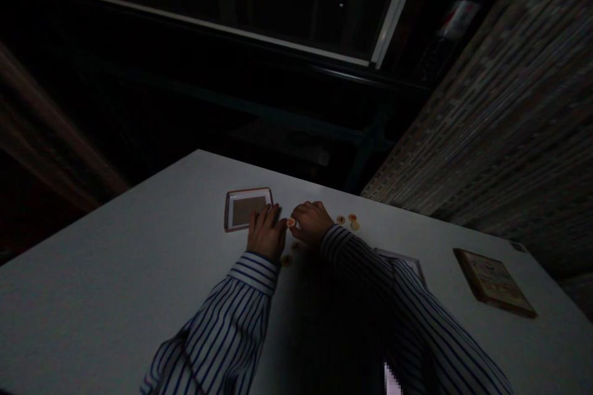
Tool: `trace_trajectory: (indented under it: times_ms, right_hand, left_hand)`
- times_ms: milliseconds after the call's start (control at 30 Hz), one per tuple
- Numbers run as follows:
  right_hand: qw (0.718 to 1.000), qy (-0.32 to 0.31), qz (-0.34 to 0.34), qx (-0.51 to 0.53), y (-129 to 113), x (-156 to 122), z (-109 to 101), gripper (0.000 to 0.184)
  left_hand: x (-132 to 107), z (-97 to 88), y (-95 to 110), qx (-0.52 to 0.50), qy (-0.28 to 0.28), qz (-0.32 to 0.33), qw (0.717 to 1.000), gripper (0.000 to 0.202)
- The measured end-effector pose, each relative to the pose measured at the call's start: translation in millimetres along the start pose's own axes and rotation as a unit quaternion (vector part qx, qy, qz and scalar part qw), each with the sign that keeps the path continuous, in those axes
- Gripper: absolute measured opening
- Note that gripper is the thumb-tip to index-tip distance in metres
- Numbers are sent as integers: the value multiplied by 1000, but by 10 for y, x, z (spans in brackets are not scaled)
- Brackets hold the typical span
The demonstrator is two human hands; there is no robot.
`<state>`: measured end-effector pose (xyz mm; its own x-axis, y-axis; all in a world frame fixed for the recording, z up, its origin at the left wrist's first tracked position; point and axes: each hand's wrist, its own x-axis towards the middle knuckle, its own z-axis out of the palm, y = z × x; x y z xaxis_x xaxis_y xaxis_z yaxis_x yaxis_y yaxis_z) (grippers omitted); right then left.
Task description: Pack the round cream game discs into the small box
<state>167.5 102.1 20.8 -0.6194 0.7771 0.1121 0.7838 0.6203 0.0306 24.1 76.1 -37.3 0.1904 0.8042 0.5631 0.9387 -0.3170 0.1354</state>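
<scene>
A round xiangqi piece with a red mark sits between my two hands. My right hand pinches it between thumb and forefinger. The fingers of my left hand are stretched out beside the right rim of a shallow tray, its thumb close against the piece; I cannot tell whether it presses on it. Near my left wrist lie a xiangqi piece and another piece, both in shadow. To the right of my right hand are a dark-marked piece, a red-marked piece and a plain-faced piece.
Everything rests on a white table. Partly behind my right sleeve is a pale flat tray or lid. Farther right lies a wooden box with a picture on top. A bottle and a hanging curtain stand beyond, in dim light.
</scene>
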Motion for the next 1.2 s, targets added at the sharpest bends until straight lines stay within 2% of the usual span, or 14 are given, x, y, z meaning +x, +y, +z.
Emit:
trace_trajectory:
  times_ms: [233, 500, 633, 733, 833, 933, 1100, 1200]
  right_hand:
    - [998, 67, -7, 4, -18, -91, -100, 27]
    - [993, 117, -12, 25, -23, -275, -254, 26]
    - [990, 136, -20, 33, -31, -381, -324, 26]
    - [989, 144, -22, 37, -24, -462, -351, 26]
    - [987, 153, -22, 36, -10, -548, -374, 26]
    - [987, 153, -22, 33, 7, -636, -410, 26]
    - [984, 170, -30, 36, 32, -776, -469, 27]
    - [984, 174, -29, 40, 44, -866, -498, 26]
  left_hand:
    - [15, -50, -16, -89, 48, 27, 995, 28]
    - [12, -213, 147, -229, 59, -33, 971, 30]
    - [15, -329, 249, -286, 40, -44, 956, 30]
    - [10, -365, 310, -330, 29, -82, 940, 29]
    - [14, -378, 371, -402, 12, -147, 903, 28]
    - [37, -424, 446, -490, -14, -204, 847, 29]
    - [60, -540, 584, -602, -59, -256, 754, 32]
    - [50, -582, 670, -631, -72, -278, 721, 37]
